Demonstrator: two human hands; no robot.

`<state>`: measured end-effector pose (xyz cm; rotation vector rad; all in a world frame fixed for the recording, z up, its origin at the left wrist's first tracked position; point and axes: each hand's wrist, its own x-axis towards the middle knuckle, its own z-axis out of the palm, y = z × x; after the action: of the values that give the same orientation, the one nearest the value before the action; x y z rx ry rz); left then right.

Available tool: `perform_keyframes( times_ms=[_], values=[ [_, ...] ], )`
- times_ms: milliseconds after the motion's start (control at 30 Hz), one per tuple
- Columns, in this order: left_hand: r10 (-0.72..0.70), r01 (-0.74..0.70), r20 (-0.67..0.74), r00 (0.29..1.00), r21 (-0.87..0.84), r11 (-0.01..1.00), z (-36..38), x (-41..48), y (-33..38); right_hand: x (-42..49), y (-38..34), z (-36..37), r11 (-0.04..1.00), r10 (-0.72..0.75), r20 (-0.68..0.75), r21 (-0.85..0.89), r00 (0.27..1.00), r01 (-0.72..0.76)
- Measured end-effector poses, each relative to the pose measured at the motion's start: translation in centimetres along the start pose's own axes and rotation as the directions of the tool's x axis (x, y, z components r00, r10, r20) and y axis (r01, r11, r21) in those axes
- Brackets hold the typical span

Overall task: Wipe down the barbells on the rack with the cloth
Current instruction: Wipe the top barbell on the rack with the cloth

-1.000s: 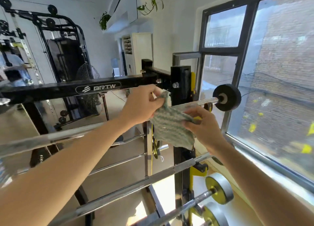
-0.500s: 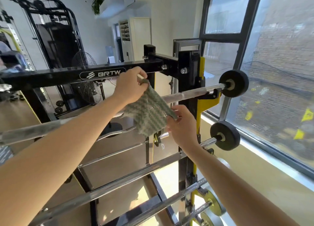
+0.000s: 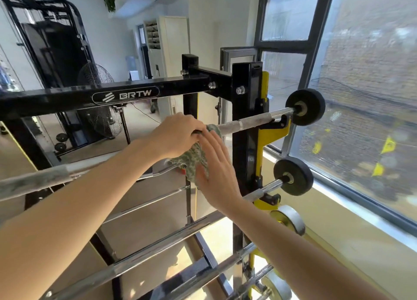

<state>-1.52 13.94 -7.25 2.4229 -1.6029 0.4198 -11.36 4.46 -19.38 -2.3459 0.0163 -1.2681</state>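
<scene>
cloth before: a second back the cloth (image 3: 191, 162) is just hanging in the air between your two hands in front of the rack (image 3: 246, 92), with your right pinching the bottom corner.

cloth now: it's up on the top barbell (image 3: 248, 121), bunched over the shaft, with the rest hanging down below the bar.

left hand: your left hand (image 3: 178, 134) is curled over the bar with the cloth trapped under the fingers, so you're gripping cloth and bar together.

right hand: your right hand (image 3: 217, 173) isn't pinching anymore. The fingers are straight and the flat of the hand is against the hanging part of the cloth, holding nothing.

what that means: to me the setup bit is over and you're at the start of the real wipe on this bar. Nothing here looks wiped yet, so I'd call the task barely underway.

where the bar runs: the bare, rough-looking stretch of the shaft goes from your left hand out to your right, past the rack post to the black end plate (image 3: 305, 107). The other way it passes under your left forearm and off the left edge.

guess at the next bit: probably slide the wrapped hand along toward the post. The yellow hook holding the bar sits right there, so the cloth could snag on it.

still waiting: the next barbell down (image 3: 297, 171) sits just below and to the right of your right hand, with no hand on it.
</scene>
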Motion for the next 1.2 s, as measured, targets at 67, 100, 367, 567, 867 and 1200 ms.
perform_keyframes(
  times_ms=[67, 100, 367, 567, 867, 1200],
  values=[
    [0.004, -0.002, 0.045, 0.999, -0.037, 0.999, 0.5, 0.8, -0.3, 1.2, 1.0, 0.4, 0.998, 0.01, 0.01, -0.054, 1.0, -0.01],
    [0.003, 0.0, 0.066, 0.998, -0.054, 0.999, 0.6, 1.2, -0.3, 1.6, 1.8, 0.3, 0.995, 0.002, 0.009, -0.102, 1.0, -0.001],
    [-0.022, 0.015, 0.198, 0.98, 0.038, 0.999, 0.2, 1.2, -1.5, 3.7, 4.4, -1.5, 0.928, -0.091, 0.058, -0.358, 0.994, 0.106],
    [-0.02, -0.003, 0.199, 0.98, 0.114, 0.994, -0.9, -1.7, -2.6, 3.1, 3.0, -0.8, 0.908, -0.16, 0.032, -0.386, 0.987, 0.159],
    [-0.001, -0.029, 0.108, 0.994, 0.273, 0.961, 0.7, 1.2, 0.3, 4.2, 5.5, -3.2, 0.87, -0.106, -0.133, -0.492, 0.985, 0.027],
    [-0.41, 0.094, -0.517, 0.751, -0.532, 0.842, 10.5, -6.3, 3.9, 2.9, 6.0, -0.8, 0.927, -0.263, 0.077, -0.257, 0.962, 0.274]
  ],
)
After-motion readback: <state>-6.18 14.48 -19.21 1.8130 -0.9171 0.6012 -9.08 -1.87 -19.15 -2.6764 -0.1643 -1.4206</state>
